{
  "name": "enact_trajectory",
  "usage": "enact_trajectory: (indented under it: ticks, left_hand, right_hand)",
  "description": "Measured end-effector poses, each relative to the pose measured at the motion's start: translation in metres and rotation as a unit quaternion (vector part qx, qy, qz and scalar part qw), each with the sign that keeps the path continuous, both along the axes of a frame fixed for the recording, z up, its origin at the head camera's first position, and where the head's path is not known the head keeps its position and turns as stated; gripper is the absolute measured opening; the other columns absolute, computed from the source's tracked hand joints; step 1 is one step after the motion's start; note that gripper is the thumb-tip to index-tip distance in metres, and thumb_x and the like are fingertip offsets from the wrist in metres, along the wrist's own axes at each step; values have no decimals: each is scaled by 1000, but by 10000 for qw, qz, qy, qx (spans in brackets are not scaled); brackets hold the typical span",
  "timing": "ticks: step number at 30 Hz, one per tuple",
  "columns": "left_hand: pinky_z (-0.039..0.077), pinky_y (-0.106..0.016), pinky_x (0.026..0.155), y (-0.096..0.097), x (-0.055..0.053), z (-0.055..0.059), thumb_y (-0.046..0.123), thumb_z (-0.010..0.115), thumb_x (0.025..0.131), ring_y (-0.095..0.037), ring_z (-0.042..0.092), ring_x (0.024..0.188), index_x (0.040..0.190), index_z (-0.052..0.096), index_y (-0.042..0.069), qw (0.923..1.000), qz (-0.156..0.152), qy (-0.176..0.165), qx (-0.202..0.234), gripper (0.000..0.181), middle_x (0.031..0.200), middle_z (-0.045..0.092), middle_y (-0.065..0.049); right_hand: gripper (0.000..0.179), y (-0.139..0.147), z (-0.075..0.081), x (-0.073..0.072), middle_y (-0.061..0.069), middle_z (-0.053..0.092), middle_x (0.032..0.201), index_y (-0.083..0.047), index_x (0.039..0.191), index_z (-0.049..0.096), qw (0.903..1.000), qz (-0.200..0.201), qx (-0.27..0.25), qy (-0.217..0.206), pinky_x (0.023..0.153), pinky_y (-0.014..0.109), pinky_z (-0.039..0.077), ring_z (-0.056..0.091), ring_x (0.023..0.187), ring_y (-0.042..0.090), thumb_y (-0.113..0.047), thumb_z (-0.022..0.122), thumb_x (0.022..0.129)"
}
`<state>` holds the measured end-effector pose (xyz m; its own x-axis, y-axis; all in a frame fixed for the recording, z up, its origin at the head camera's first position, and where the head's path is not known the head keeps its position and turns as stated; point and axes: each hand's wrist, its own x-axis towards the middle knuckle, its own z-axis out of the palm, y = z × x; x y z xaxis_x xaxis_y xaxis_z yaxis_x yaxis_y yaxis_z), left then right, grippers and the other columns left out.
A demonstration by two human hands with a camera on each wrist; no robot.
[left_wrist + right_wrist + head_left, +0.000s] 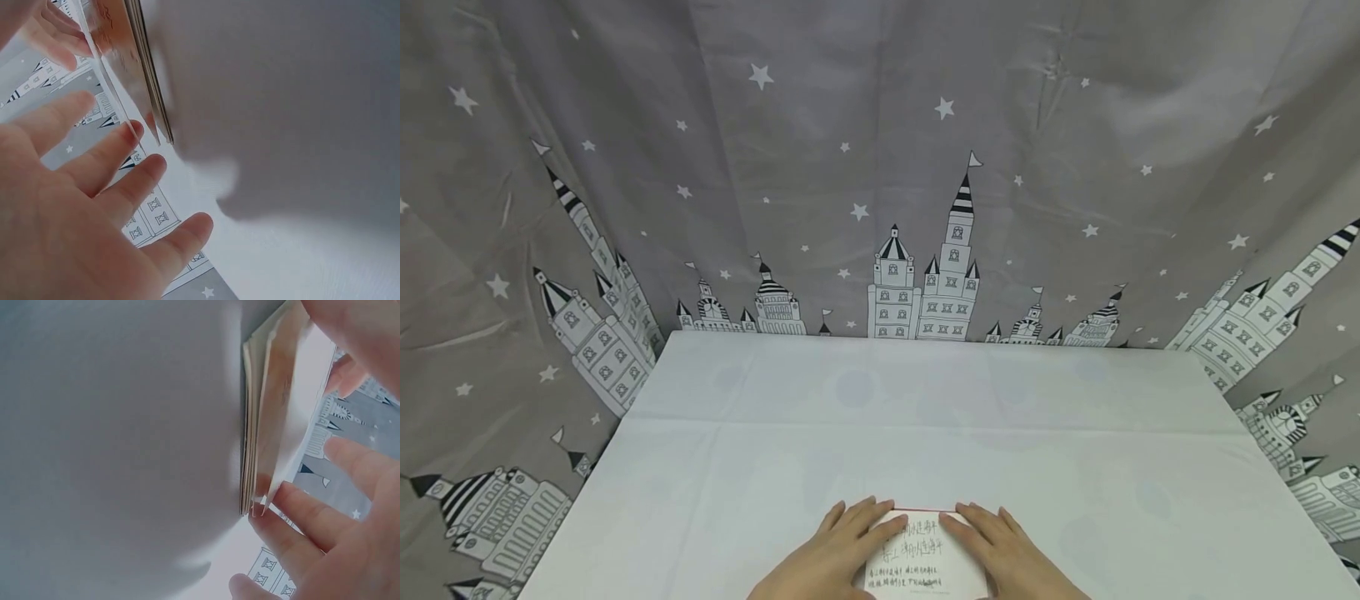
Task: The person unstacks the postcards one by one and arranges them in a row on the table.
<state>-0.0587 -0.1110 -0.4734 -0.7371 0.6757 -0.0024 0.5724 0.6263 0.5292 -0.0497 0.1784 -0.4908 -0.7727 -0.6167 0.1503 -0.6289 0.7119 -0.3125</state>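
Low in the head view, a small notebook (928, 558) with a handwritten white page and a thin red line along its far edge lies between both hands. My left hand (827, 557) flanks its left side, extended fingertips at the far left corner. My right hand (1018, 557) mirrors this on the right. In the wrist views the top page (309, 394) stands a little away from the stacked pages (249, 437) below. Spread fingers of the left hand (106, 212) reach the page's edge, and fingers of the right hand (331, 531) touch the corner.
A white cloth-covered table (925, 450) with fold lines stretches away beyond the notebook. Behind it and along both sides hangs a grey curtain (820, 108) printed with stars and castles.
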Motion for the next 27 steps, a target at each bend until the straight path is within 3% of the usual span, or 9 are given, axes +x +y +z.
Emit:
enact_trajectory:
  ticks: [7, 14, 20, 24, 27]
  left_hand:
    - [28, -60, 106, -1, 0, 2, 79, 54, 71, -27, 34, 136, 149, 36, 23, 9999, 39, 7, -154, 98, 149, 36, -4]
    - [46, -52, 94, -4, -1, 9, 82, 52, 70, -29, 36, 130, 149, 35, 31, 9994, 100, -81, -318, 95, 149, 34, -1]
    - [46, -52, 94, -6, -1, 10, 81, 51, 71, -27, 34, 132, 149, 34, 34, 9992, 173, -119, -343, 92, 150, 33, 1]
    - [46, -52, 94, -11, -3, 10, 60, 67, 78, -29, 32, 133, 148, 34, 36, 9991, 256, -185, -279, 82, 151, 31, 3]
    - [41, -54, 98, -16, -6, 11, 38, 78, 74, -29, 31, 135, 148, 34, 35, 9991, 281, -169, -253, 86, 152, 30, 2]
  right_hand:
    - [102, -2, 6, 0, 5, 47, 139, -23, 147, 37, 9996, -94, 229, -136, 100, 58, 37, 47, 125, 23, -84, 53, 67]
    - [98, -3, 10, -3, 5, 48, 139, -22, 146, 40, 9995, -43, 233, -188, 103, 57, 34, 48, 125, 22, -82, 52, 70]
    - [96, -4, 11, -7, 4, 48, 139, -20, 145, 41, 9996, 84, 271, -93, 104, 56, 33, 47, 125, 21, -80, 52, 72]
    - [92, -7, 13, -10, 5, 47, 140, -20, 145, 41, 9997, 195, 168, 38, 106, 50, 29, 44, 128, 22, -77, 53, 74]
    - [90, -11, 16, -12, 7, 44, 143, -20, 146, 39, 9996, 240, 21, -162, 107, 50, 26, 42, 130, 26, -71, 58, 75]
